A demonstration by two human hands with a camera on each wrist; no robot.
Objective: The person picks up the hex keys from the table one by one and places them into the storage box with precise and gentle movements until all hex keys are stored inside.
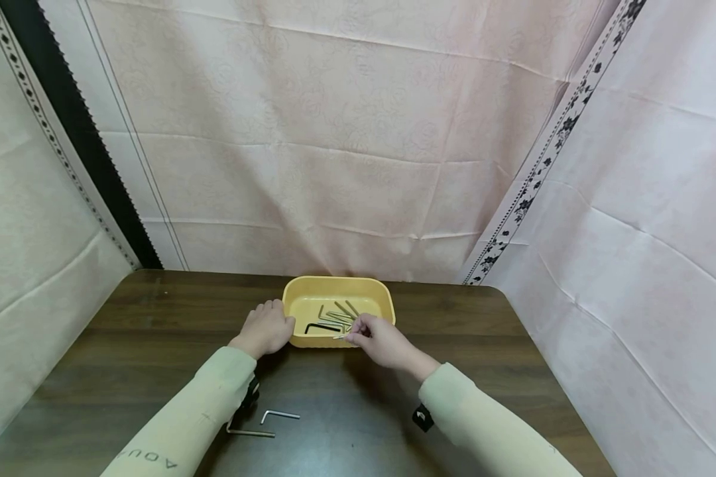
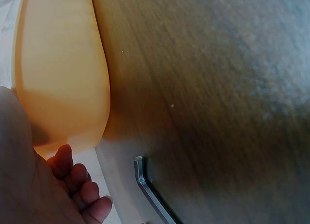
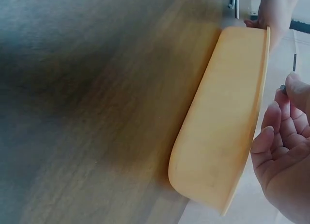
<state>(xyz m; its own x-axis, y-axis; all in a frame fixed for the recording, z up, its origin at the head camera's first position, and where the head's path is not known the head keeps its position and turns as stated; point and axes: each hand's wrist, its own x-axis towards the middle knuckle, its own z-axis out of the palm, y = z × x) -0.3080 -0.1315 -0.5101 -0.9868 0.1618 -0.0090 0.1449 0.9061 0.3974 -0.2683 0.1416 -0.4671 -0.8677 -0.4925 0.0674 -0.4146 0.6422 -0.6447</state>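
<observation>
A yellow plastic tray [image 1: 337, 285] sits towards the table's far edge with several L-shaped hex keys inside, one of them black [image 1: 322, 326]. My left hand [image 1: 266, 328] holds the tray's left end; in the left wrist view its fingers [image 2: 80, 178] curl at the tray's end wall. Over the tray's near right side, my right hand [image 1: 382, 341] pinches a metal hex key [image 3: 283, 89] between thumb and forefinger. Only a small end of that key shows, the rest being hidden by the fingers.
Two silver hex keys lie on the wooden table near my left forearm: a shorter one [image 1: 282, 415] and a longer one [image 1: 252, 434], partly behind the sleeve. Pale cloth curtains [image 1: 346, 165] hang behind the table and at both sides.
</observation>
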